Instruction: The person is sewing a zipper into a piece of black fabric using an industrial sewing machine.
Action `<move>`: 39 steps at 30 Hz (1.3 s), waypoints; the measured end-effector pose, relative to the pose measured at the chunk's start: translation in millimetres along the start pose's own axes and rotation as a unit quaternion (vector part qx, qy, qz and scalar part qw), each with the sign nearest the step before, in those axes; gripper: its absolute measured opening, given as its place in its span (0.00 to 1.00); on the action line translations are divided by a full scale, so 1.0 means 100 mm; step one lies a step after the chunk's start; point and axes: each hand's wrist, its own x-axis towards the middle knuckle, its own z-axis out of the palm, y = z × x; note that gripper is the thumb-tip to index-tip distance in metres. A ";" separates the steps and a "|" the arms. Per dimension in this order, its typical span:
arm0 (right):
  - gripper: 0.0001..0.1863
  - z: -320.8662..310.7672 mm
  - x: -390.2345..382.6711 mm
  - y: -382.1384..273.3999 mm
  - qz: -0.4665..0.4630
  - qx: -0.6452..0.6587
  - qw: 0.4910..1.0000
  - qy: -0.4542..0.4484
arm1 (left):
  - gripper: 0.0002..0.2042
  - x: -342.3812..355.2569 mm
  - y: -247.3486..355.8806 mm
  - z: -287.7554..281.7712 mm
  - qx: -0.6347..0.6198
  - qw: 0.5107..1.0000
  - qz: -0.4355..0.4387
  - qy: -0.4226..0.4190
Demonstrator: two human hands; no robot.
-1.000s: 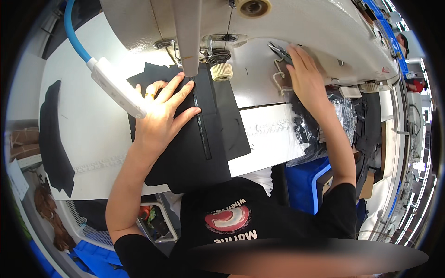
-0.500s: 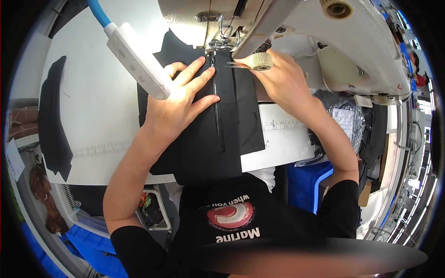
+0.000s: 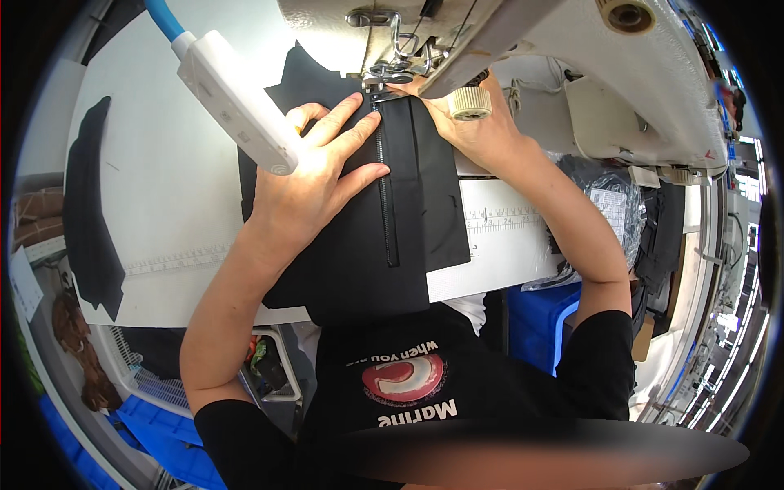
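Note:
A black fabric panel (image 3: 343, 269) with a zipper (image 3: 381, 188) running down it lies under the sewing machine's presser foot (image 3: 376, 84). My left hand (image 3: 306, 184) rests flat on the panel, fingers spread, with two fingertips beside the zipper's upper end. Partly behind the machine's knob (image 3: 469, 104), my right hand (image 3: 482, 135) is closed on a small pointed metal tool (image 3: 392, 96). The tool's tip is close by the presser foot; its handle is hidden in the hand, and its exact kind cannot be made out.
A white lamp (image 3: 237, 102) on a blue cable hangs over my left hand. Another black fabric piece (image 3: 90, 208) lies at the table's left. Rulers mark the white table (image 3: 175, 294). At right are a clear plastic bag (image 3: 608, 212) and a blue bin (image 3: 539, 322) below.
My right hand has moved slightly up, bringing the metal tool's tip to the presser foot. My left hand stays flat on the fabric. The view has shifted a little.

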 end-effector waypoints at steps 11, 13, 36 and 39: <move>0.05 -0.13 0.06 -0.01 0.099 0.200 0.975 0.011 | 0.24 0.01 0.00 0.00 0.022 0.999 0.031 0.030; 0.05 -0.20 0.07 -0.01 0.134 0.280 0.951 0.001 | 0.24 0.01 0.00 -0.01 0.026 0.999 0.033 0.028; 0.09 -0.07 0.06 -0.07 0.143 0.340 0.929 -0.025 | 0.24 0.01 -0.02 0.02 0.016 0.998 0.039 0.037; 0.08 -0.13 0.03 -0.05 0.242 0.335 0.910 -0.041 | 0.24 0.01 -0.02 0.02 0.018 0.998 0.042 0.043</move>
